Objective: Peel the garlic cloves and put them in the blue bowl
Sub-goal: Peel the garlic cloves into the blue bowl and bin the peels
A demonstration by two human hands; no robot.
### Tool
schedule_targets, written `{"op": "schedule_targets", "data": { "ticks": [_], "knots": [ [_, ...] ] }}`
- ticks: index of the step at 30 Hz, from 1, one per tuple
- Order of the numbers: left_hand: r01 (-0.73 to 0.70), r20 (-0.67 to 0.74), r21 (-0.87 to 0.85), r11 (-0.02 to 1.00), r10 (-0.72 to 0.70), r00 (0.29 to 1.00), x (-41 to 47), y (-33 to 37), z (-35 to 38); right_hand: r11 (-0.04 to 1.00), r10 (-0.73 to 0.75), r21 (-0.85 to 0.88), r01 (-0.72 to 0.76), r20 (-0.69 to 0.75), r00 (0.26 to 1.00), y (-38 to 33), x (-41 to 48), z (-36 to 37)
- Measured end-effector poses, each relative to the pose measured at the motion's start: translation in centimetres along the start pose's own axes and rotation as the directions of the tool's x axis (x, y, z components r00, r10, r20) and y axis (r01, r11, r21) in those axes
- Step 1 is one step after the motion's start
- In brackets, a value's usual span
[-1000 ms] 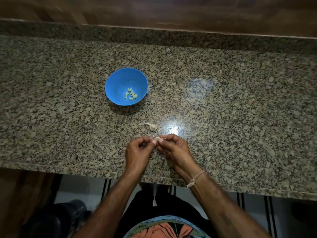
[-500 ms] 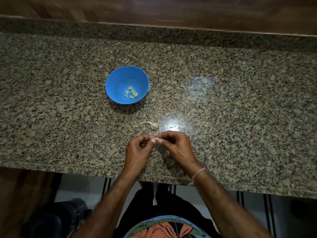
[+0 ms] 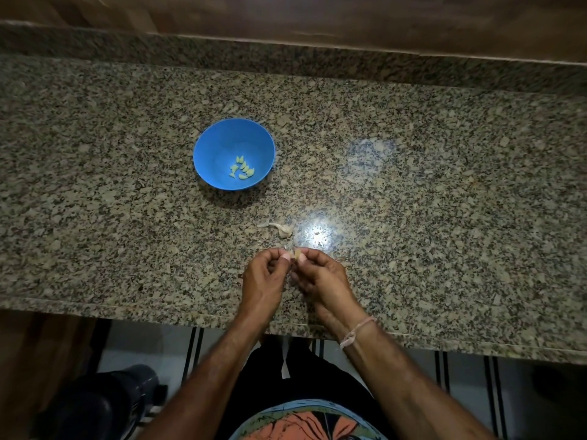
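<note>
The left hand (image 3: 265, 274) and right hand (image 3: 320, 277) meet fingertip to fingertip, both pinching one garlic clove (image 3: 297, 253), nearer the person than the blue bowl (image 3: 219, 142) and slightly to its right. The clove looks tiny, light and firm, its skin papery. It is probably best held by the ends, with a nail under the skin. Peeled cloves (image 3: 243, 168) lie in the bowl, and a pale garlic scrap (image 3: 281, 228) lies between the bowl and the hands. The granite counter (image 3: 444, 201) is glossy, and wood panelling (image 3: 317, 17) runs beyond the bowl.
</note>
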State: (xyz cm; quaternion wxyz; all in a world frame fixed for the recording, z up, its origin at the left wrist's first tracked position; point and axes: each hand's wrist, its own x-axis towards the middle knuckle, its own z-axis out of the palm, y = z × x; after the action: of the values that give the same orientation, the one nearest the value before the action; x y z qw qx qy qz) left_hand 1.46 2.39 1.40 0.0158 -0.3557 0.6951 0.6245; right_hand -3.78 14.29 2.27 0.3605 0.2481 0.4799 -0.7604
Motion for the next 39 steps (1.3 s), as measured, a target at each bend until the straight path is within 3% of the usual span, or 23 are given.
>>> {"op": "schedule_targets", "data": {
  "ticks": [9,14,23,27,31,33,39],
  "knots": [
    [-0.03,-0.155,0.246,0.969,0.07,0.985,0.2,-0.5,-0.5,0.993,-0.053,-0.107,0.059,0.052,0.997,-1.1,0.2,-0.3],
    [-0.081,-0.116,0.132,0.988,0.097,0.988,0.5,-0.1,-0.8,0.948,-0.138,-0.277,0.156,0.085,0.987,-1.3,0.2,-0.5],
    [-0.077,-0.014,0.078,0.994,0.078,0.997,0.1,0.5,-1.6,0.744,-0.338,-0.559,0.366,0.158,0.928,-1.3,0.1,-0.7],
    [-0.09,0.02,0.076,0.993,0.088,0.996,0.0,0.8,-1.8,0.779,-0.297,-0.531,0.333,0.156,0.942,-1.5,0.2,-0.7],
    [-0.117,0.012,0.125,0.985,0.116,0.993,0.2,0.8,-1.9,0.93,-0.137,-0.335,0.153,0.069,0.988,-1.5,0.0,-0.3],
    [-0.153,0.004,0.182,0.971,0.154,0.988,0.2,0.8,-1.7,0.958,-0.087,-0.272,0.094,0.036,0.996,-1.5,0.1,-0.3],
    [-0.224,0.008,0.297,0.928,0.232,0.973,-0.4,1.0,-0.8,0.906,-0.106,-0.408,0.113,0.039,0.994,-2.3,0.4,-0.3]
  ]
}}
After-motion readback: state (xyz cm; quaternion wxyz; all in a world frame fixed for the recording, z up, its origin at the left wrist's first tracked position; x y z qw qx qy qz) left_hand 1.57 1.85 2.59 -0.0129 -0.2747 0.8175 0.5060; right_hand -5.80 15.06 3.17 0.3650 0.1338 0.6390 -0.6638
